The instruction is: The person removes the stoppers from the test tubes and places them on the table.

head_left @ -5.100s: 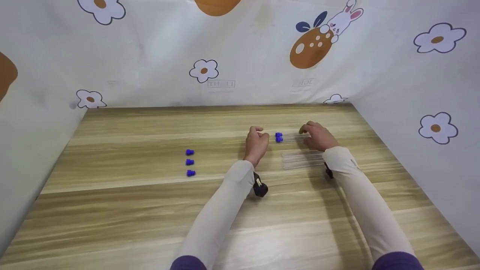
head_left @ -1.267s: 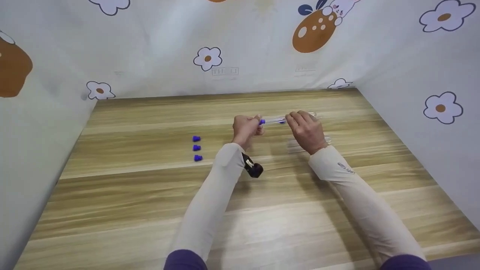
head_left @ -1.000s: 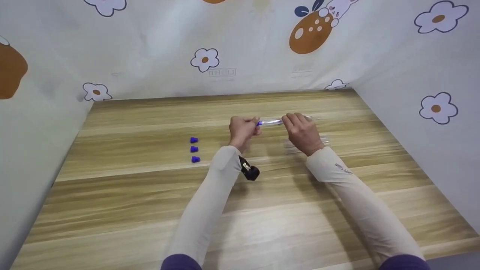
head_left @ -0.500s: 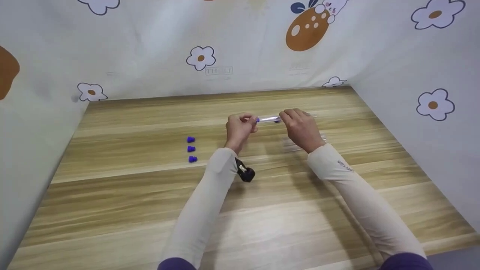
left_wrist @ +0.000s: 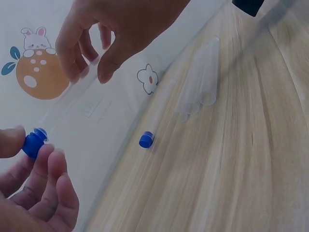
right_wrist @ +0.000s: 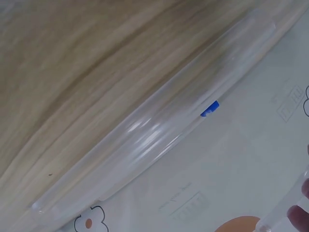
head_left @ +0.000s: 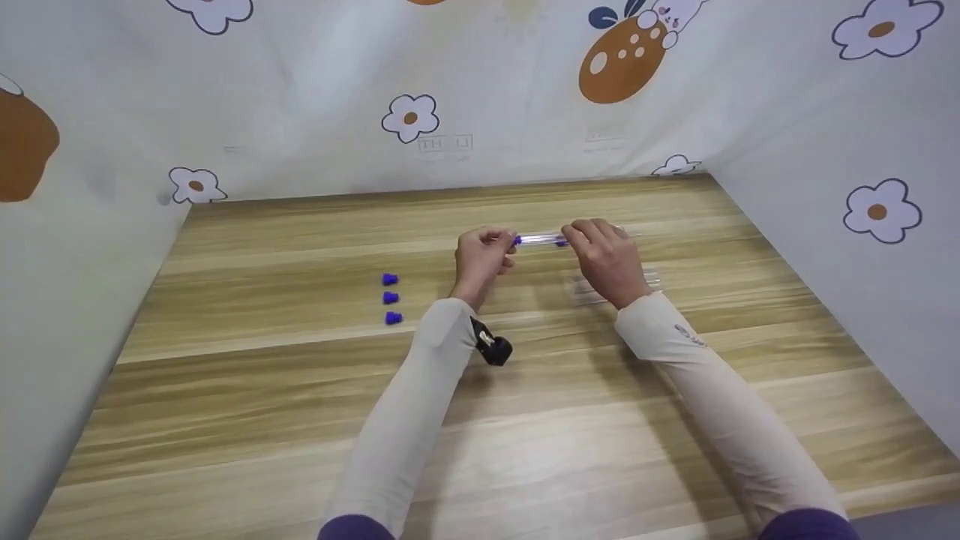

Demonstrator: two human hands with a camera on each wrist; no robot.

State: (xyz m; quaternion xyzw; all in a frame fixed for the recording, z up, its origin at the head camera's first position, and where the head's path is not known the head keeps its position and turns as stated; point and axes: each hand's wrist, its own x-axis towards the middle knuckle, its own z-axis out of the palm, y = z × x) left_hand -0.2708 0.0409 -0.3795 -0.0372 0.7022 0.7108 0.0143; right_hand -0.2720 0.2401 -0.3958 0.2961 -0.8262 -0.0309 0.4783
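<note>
My left hand (head_left: 480, 259) pinches a blue stopper (left_wrist: 34, 143) between thumb and fingers. The stopper sits at the mouth of a clear test tube (head_left: 536, 239). My right hand (head_left: 609, 259) grips that tube farther along, fingertips and thumb on its wall, as the left wrist view shows. Held roughly level, the tube is raised above the table. Under it lies a test tube with a blue stopper (left_wrist: 146, 139) in its end. Only the right fingertips (right_wrist: 300, 215) enter the right wrist view, at its lower right edge.
Three loose blue stoppers (head_left: 391, 298) lie in a column left of my hands. Several uncapped clear tubes (left_wrist: 208, 79) lie side by side near my right wrist, partly hidden in the head view. A patterned curtain (head_left: 322, 97) rises behind the wooden table (head_left: 262, 420).
About five seconds ago my right hand was low over the tubes on the table; it has since raised one. My left hand moved to its stoppered end. Over the last second both hands barely shifted.
</note>
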